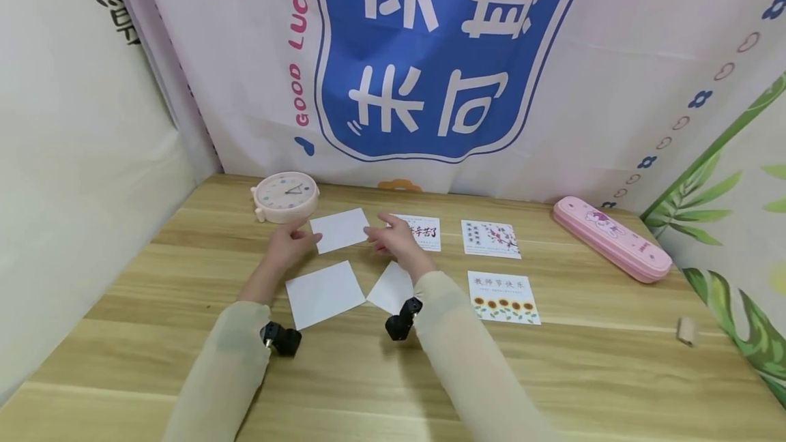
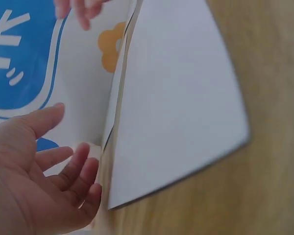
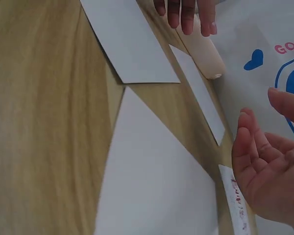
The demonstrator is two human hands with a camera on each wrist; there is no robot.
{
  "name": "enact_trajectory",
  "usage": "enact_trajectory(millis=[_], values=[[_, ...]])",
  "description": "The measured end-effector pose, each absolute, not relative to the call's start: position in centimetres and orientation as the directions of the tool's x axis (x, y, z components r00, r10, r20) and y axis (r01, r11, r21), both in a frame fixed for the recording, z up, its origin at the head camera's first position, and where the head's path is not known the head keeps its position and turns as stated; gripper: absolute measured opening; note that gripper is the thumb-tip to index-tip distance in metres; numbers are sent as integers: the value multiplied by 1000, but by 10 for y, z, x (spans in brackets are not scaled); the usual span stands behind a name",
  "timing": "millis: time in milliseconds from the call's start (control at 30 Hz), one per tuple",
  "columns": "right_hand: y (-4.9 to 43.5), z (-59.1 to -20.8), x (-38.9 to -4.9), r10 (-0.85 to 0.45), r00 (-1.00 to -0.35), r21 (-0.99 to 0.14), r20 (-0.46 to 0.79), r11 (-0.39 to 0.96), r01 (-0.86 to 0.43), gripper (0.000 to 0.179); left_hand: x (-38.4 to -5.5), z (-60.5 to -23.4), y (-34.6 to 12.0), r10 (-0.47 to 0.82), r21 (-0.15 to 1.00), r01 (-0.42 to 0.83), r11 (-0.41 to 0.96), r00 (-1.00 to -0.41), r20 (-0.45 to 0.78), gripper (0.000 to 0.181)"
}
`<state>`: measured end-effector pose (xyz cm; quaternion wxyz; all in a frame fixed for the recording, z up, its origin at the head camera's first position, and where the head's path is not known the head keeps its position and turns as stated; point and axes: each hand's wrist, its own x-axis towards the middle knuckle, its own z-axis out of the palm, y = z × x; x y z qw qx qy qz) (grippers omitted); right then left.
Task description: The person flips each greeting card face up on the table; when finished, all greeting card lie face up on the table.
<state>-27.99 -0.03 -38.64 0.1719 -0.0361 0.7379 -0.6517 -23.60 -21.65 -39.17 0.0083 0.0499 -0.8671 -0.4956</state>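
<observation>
A blank white card (image 1: 340,229) lies at the back, between the two hands. My left hand (image 1: 287,248) is at its left edge, thumb apart from loosely curved fingers (image 2: 77,169) with nothing in between. At the card's right edge is my right hand (image 1: 398,243), thumb and fingers (image 3: 245,139) spread and holding nothing. It partly covers a card with red lettering (image 1: 424,232). Nearer to me lie a second blank card (image 1: 325,294) and a tilted third one (image 1: 389,287), partly hidden by the right wrist.
On the right lie a card with red blossoms (image 1: 491,239) and a sunflower card (image 1: 505,297). A pink pencil case (image 1: 610,237) is at the far right, with a small beige block (image 1: 686,330) nearer. A pink clock (image 1: 286,195) sits at the back left, before a printed cloth (image 1: 245,87).
</observation>
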Motion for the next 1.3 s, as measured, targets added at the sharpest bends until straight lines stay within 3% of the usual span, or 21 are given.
enact_trajectory(millis=[133, 300, 533, 633, 800, 1100, 1300], values=[[-8, -397, -277, -301, -916, -964, -266, 65, 259, 65, -237, -399, -220, -82, 842, -67, 535, -996, -27, 63], [-12, -404, -272, -351, -894, -959, -280, 51, 280, 70, -239, -409, -217, -63, 794, 2, 608, -997, 51, 58], [-14, -408, -272, -372, -884, -958, -283, 64, 280, 75, -240, -418, -210, -105, 630, -24, 776, -990, 92, 56], [-14, -409, -272, -379, -884, -961, -276, 111, 252, 73, -241, -419, -208, -126, 592, -32, 805, -985, 119, 57], [-14, -409, -272, -369, -891, -960, -263, 196, 202, 69, -243, -421, -205, -145, 558, -30, 829, -976, 163, 34], [-15, -412, -270, -363, -907, -966, -213, 219, 139, 54, -245, -424, -202, -196, 510, -78, 856, -963, 182, 38], [-16, -412, -267, -276, -944, -961, -179, 256, 107, 46, -246, -426, -201, -201, 525, -90, 846, -967, 157, 31]])
